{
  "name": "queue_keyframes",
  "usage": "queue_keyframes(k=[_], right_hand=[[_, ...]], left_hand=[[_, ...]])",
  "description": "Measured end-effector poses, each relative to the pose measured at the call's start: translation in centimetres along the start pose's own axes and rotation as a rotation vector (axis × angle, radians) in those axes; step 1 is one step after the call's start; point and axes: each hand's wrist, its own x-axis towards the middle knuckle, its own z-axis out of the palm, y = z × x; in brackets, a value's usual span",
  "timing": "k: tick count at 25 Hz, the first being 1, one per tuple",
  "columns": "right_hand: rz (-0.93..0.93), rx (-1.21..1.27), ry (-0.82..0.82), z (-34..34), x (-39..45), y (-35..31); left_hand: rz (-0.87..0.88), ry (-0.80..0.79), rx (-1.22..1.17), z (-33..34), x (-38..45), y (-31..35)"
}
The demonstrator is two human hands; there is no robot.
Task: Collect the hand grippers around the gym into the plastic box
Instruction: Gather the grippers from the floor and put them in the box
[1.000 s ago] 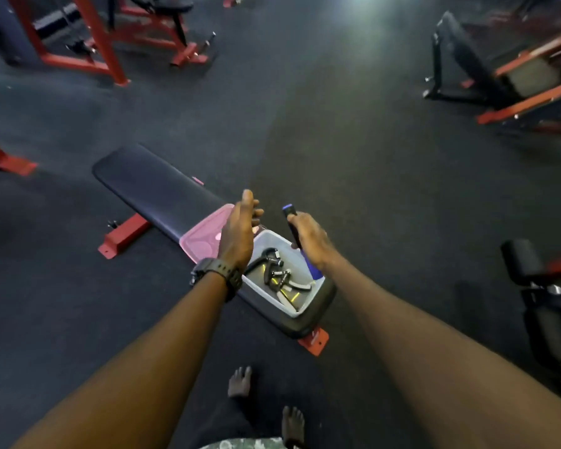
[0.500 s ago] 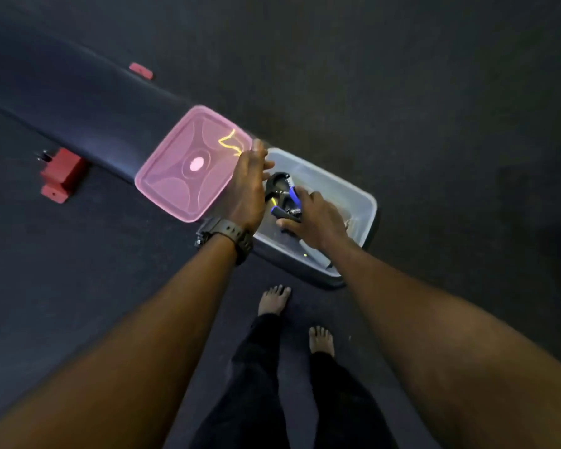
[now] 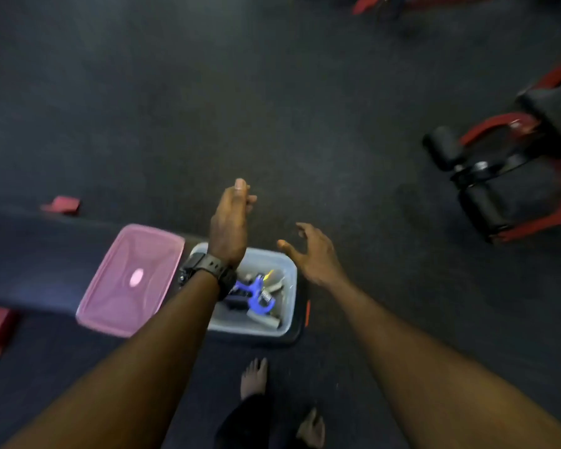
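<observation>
A clear plastic box [image 3: 287,306] stands on the end of a dark padded bench [image 3: 30,264]. Inside it lies a blue hand gripper [image 3: 255,294] on top of several grey and black hand grippers [image 3: 269,320]. My left hand [image 3: 229,225] hovers above the box's far edge, fingers relaxed, holding nothing; its wrist and watch hide part of the box. My right hand [image 3: 314,254] is raised to the right of the box, fingers spread and empty.
The pink lid [image 3: 132,278] lies on the bench left of the box. Red bench feet [image 3: 60,204] show at the left. A black and red exercise machine [image 3: 506,176] stands at the right. My bare feet [image 3: 255,377] are on the dark floor below.
My right hand has let go of the blue hand gripper, which now lies in the box, and has lifted away to the right. My left hand has risen off the box's edge.
</observation>
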Motion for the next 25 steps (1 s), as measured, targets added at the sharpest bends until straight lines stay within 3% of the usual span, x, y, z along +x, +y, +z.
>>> queue_keyframes(k=[4,8,12,17,25], right_hand=[[0.212,0.383,0.348,-17.7,-2.8,-2.5],[0.134,0.628,0.583,-33.1,-9.0,-4.7],[0.037,0.718,0.78,-42.9,-16.0,-5.5],[0.005,0.722,0.872,-49.8,-22.9,-4.9],[0.061,0.718,1.069,-52.6,-27.2,-1.0]], left_hand=[[0.206,-0.167,-0.027,7.8,-2.9,13.2],[0.364,-0.362,-0.094,15.5,-9.8,24.2],[0.49,-0.486,-0.103,20.8,-15.6,29.8],[0.609,-0.646,-0.084,26.3,-21.7,34.2],[0.607,-0.794,-0.063,31.6,-24.4,35.0]])
